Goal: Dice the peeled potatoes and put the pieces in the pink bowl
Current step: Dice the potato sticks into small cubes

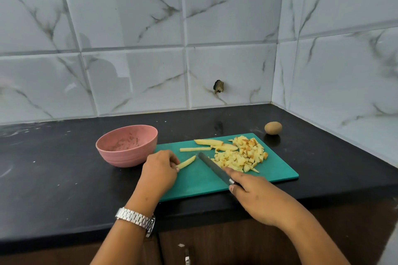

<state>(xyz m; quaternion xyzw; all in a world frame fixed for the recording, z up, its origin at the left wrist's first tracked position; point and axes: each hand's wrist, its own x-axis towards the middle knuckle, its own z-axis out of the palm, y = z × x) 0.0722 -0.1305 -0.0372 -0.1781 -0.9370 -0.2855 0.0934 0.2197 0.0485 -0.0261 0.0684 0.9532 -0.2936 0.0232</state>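
Nearest, a metal-link wristwatch (136,219) sits on the left wrist, its dial turned out of sight. The left hand (160,170) rests at the near left part of a green cutting board (198,180) on the black desk (64,178); its fingers (172,162) are curled and pinch the near end of a pale yellow potato strip (187,162), which lies flat on the board and points away to the right. The right hand (256,196) wraps round the handle of a knife (213,168), hiding the handle almost wholly, with the forefinger laid along the blade's back. The blade's tip is just beside the strip's far end; whether they touch cannot be told. Beyond the blade lies a heap of diced potato (243,157), small yellow cubes with browned edges, on the board's far right. Left of it lie more uncut strips and wedges (209,142). The pink bowl (125,157) stands against the board's left edge, its inside flecked with dark specks. Farther right, near the marbled wall tiles (129,28), sits a brown oval thing (273,128), too small to identify.
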